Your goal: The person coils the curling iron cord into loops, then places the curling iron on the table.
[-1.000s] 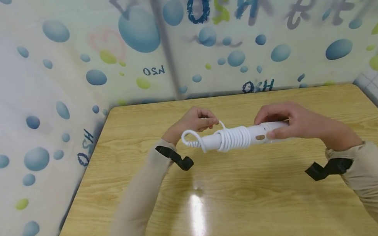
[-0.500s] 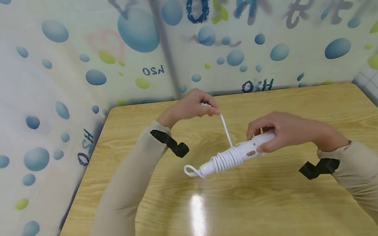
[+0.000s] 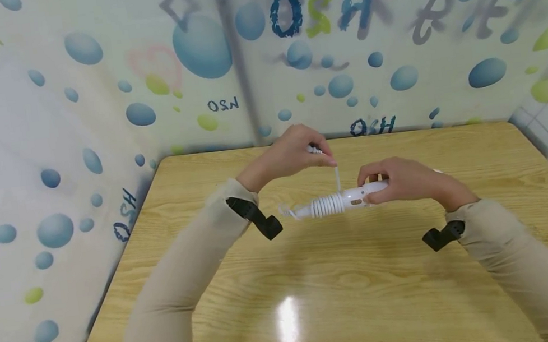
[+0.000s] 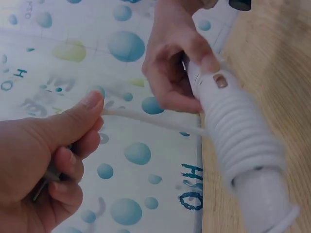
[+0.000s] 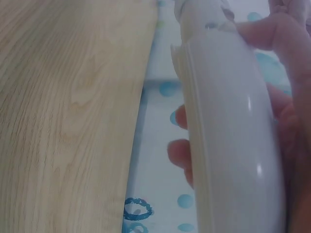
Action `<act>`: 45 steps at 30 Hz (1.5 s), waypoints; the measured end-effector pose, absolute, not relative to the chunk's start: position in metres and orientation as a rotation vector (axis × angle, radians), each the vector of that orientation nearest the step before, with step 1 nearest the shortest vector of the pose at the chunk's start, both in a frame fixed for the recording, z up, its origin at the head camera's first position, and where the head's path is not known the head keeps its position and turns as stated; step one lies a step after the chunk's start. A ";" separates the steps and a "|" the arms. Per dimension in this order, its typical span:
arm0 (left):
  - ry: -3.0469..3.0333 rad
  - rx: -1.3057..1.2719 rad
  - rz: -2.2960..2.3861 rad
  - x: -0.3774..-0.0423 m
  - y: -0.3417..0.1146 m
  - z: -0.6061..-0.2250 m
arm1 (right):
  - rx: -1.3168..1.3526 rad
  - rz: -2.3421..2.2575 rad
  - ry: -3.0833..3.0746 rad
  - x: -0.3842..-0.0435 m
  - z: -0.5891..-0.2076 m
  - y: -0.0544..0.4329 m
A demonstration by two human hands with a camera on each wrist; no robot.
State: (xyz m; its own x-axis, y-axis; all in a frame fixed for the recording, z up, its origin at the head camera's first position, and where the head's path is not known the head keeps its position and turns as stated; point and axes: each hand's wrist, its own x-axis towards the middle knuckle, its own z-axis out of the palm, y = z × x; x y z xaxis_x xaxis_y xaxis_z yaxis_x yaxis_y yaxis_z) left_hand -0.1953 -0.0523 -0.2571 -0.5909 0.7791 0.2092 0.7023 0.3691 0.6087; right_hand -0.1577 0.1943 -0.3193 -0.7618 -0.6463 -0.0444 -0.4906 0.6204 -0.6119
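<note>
My right hand grips a white wand-shaped hair styling iron above the table, its fingers and thumb around the body. The iron lies nearly level, and its white power cord is wound in several tight turns round the handle. A small loop of cord hangs at the handle's left end. Up and to the left, my left hand pinches the loose cord between thumb and forefinger. That length runs straight from the coils to the fingertips. In the left wrist view, a metal prong shows within the curled fingers.
A wood-grain table lies below both hands. Behind it stands a pale wall printed with blue and green drops. Each wrist wears a black camera mount.
My left hand has risen, drawing out more straight cord, then shifted right. The iron dipped at its left end and has levelled again. My right hand has moved left, still holding it.
</note>
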 end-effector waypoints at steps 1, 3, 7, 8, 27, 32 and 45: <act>2.525 1.352 1.033 -0.193 -0.051 -0.258 | -0.906 -0.841 2.618 -0.159 -0.320 0.194; 2.578 1.319 1.055 -0.189 -0.050 -0.261 | -0.857 -0.804 2.678 -0.161 -0.321 0.192; 2.690 1.216 1.142 -0.179 -0.053 -0.268 | -0.752 -0.781 2.785 -0.163 -0.322 0.190; 2.717 1.183 1.178 -0.175 -0.054 -0.269 | -0.728 -0.791 2.809 -0.163 -0.321 0.189; 2.384 1.081 2.108 -0.132 -0.053 -0.326 | -0.437 -1.398 2.948 -0.149 -0.299 0.176; 2.017 1.067 2.169 -0.137 -0.060 -0.340 | -0.507 -1.479 2.913 -0.145 -0.292 0.177; 1.745 0.785 2.038 -0.142 -0.066 -0.351 | -0.633 -1.532 2.844 -0.130 -0.281 0.175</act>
